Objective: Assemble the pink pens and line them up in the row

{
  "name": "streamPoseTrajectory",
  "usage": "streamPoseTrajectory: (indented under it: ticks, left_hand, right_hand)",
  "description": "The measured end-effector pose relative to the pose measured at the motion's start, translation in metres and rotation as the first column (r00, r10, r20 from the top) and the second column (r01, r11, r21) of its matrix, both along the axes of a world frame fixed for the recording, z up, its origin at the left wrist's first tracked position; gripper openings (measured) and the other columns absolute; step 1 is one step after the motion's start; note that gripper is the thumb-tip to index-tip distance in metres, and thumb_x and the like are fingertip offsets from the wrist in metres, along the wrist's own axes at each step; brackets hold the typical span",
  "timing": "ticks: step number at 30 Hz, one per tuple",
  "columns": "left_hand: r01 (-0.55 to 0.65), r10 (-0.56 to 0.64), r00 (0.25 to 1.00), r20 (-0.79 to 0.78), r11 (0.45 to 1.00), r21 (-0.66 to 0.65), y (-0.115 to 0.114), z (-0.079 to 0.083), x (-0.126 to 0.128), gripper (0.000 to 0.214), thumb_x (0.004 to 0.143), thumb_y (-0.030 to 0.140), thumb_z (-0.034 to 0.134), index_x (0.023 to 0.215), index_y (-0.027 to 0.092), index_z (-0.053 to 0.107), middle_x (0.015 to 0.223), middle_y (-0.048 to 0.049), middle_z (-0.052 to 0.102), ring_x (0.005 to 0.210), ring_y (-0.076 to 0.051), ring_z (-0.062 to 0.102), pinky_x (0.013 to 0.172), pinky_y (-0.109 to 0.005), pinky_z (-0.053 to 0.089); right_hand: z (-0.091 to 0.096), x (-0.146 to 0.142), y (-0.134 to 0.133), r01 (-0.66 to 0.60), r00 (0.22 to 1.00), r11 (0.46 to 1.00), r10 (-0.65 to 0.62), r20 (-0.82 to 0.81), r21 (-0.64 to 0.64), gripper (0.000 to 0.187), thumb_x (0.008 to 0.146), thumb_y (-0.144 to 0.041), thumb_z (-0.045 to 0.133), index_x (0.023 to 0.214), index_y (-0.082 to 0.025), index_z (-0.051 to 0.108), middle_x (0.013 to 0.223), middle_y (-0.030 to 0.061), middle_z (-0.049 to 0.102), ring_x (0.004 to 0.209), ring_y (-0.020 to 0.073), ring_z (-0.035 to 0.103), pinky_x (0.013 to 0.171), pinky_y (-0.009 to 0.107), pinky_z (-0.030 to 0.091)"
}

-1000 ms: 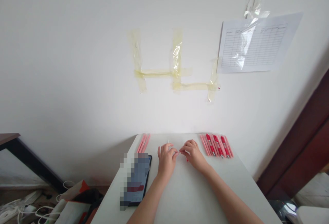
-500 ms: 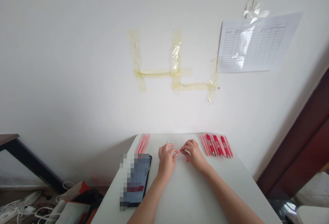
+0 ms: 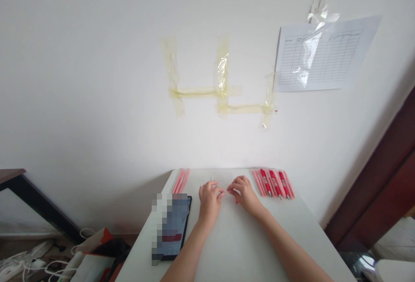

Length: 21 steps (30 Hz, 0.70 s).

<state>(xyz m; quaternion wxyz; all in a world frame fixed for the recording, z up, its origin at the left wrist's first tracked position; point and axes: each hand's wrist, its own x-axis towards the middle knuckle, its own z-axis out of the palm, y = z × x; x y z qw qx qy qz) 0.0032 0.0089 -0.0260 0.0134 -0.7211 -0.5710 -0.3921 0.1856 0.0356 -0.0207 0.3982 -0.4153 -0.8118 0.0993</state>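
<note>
Over the far part of the white table (image 3: 246, 247), my left hand (image 3: 210, 202) and my right hand (image 3: 245, 194) face each other, fingertips close together. Each has thumb and forefinger pinched, on something too small to make out; a pinkish bit shows in the narrow gap between them. A small red piece (image 3: 236, 201) peeks out below my right hand, mostly hidden by it. Past my left fingers lies a thin clear piece (image 3: 212, 179). To the right is a row of several pink and red pens (image 3: 273, 184). A few pink pens (image 3: 180, 181) lie at the far left corner.
A smartphone (image 3: 173, 234), partly pixelated, lies left of my left forearm. The white wall (image 3: 113, 79) rises behind the table, with yellowed tape (image 3: 197, 92) and a taped paper form (image 3: 320, 57). White cables (image 3: 32, 267) and boxes lie at the lower left.
My left hand has shifted very slightly left, and the fingertips of the two hands are a touch further apart. The pens and phone have not moved.
</note>
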Motion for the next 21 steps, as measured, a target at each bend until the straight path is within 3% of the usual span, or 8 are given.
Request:
streamPoseTrajectory:
  ticks: [21]
  left_hand:
    - [0.023,-0.024,1.000,0.018,0.999,0.032,-0.0031,0.0039,0.0007,0.007,0.085,0.020,0.068,0.086,0.024,0.074,0.116,-0.0065,0.064,0.113,-0.025,0.060,0.110,-0.062,0.042]
  right_hand:
    - [0.0035,0.0014,-0.0023,0.032,0.998,0.999,-0.033,0.049,0.020,0.014,0.095,-0.020,0.065,0.095,-0.027,0.078,0.094,0.0069,0.069,0.104,0.0273,0.054,0.096,0.047,0.045]
